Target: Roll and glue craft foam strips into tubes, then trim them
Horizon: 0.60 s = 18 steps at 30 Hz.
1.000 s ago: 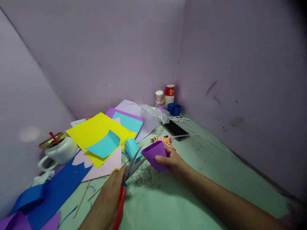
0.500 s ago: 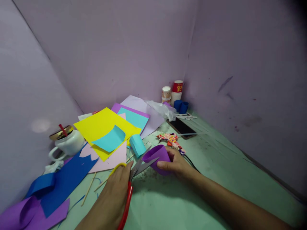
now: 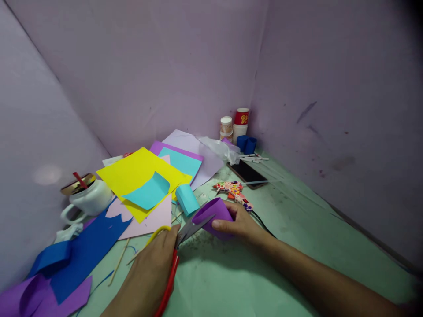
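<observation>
My left hand (image 3: 155, 259) is closed round the scissors (image 3: 190, 231), which have one red and one yellow handle. Their blades are slightly parted at the rim of a rolled purple paper tube (image 3: 216, 218). One blade lies over the near side of the tube, the other reaches behind its left edge. My right hand (image 3: 239, 222) grips the tube from the right, thumb on the near face and fingers mostly hidden behind. Just left of the tube lies a rolled light-blue paper piece (image 3: 187, 199). Behind my right hand rests a flower-patterned glue gun (image 3: 231, 189).
Yellow paper (image 3: 132, 167), blue paper (image 3: 86, 251) and purple paper (image 3: 20, 299) spread over the left side. A white mug (image 3: 90, 200) stands at the left. Farther back are a phone (image 3: 247, 173), a plastic bag (image 3: 220, 149), paper cups (image 3: 240, 130) and blue rolls (image 3: 250, 145) by the wall.
The scissor blades have closed partway at the tube's rim. Both hands and the tube keep nearly the same place, while the whole view has shifted slightly.
</observation>
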Motion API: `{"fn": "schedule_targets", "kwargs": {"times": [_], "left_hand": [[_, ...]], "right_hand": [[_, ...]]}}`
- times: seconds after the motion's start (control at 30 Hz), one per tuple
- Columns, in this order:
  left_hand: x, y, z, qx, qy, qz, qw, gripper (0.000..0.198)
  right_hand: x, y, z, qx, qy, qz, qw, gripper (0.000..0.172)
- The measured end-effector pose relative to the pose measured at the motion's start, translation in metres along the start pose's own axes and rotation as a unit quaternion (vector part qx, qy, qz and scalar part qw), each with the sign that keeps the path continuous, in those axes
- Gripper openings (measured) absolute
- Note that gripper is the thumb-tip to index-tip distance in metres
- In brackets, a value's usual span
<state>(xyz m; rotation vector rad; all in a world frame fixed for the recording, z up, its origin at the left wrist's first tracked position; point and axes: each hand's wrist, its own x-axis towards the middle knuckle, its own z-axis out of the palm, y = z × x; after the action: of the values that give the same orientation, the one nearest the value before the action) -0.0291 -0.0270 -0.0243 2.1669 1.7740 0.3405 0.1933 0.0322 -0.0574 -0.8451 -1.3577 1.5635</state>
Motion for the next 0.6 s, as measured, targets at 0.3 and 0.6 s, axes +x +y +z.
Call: {"fn": "schedule_targets", "kwargs": {"times": [0.3,0.6], "left_hand": [[0.0008,0.0015,-0.0028,0.01,-0.043,0.005,0.999,0.049],[-0.0005,-0.0027,-0.0024,0.048,-0.051,0.045,0.997,0.045]], "right_hand": [[0.0003,0.0031,-0.0016,-0.005,0.005,-0.015,1.0,0.037],[0.0013,0.0028,-0.0014,-0.019,0.025,-0.017,0.999,0.037]]}}
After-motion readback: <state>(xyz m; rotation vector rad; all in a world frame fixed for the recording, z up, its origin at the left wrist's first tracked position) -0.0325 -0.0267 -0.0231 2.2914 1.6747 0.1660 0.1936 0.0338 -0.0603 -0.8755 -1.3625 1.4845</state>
